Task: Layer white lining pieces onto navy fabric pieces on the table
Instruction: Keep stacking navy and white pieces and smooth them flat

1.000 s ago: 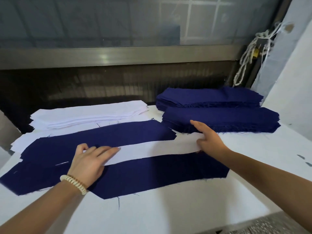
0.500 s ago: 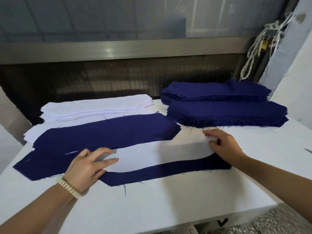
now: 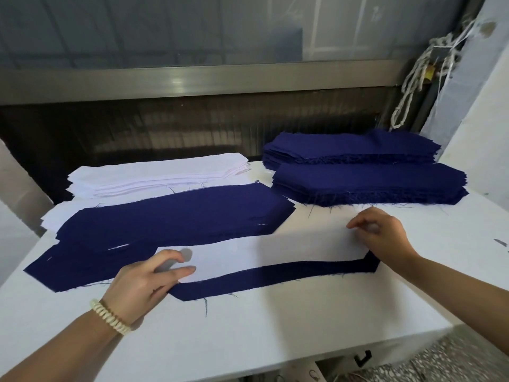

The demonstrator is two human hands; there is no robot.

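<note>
A long white lining piece (image 3: 275, 252) lies across the near navy fabric piece (image 3: 275, 278), covering most of it; a navy strip shows along its near edge. My left hand (image 3: 146, 282) pinches the lining's left end, a fingertip showing grey through the thin cloth. My right hand (image 3: 385, 235) holds the right end with curled fingers. A second navy piece (image 3: 176, 216) lies flat just behind, partly under the lining's far edge.
Two stacks of navy pieces (image 3: 369, 183) sit at the back right, with a stack of white lining (image 3: 154, 175) at the back left. The white table (image 3: 248, 340) ends close to me. A wall and hanging cords (image 3: 421, 73) stand at the right.
Both hands have drawn the white lining toward me over the near navy piece, so less navy shows. My right hand went from flat to curled on the lining's end.
</note>
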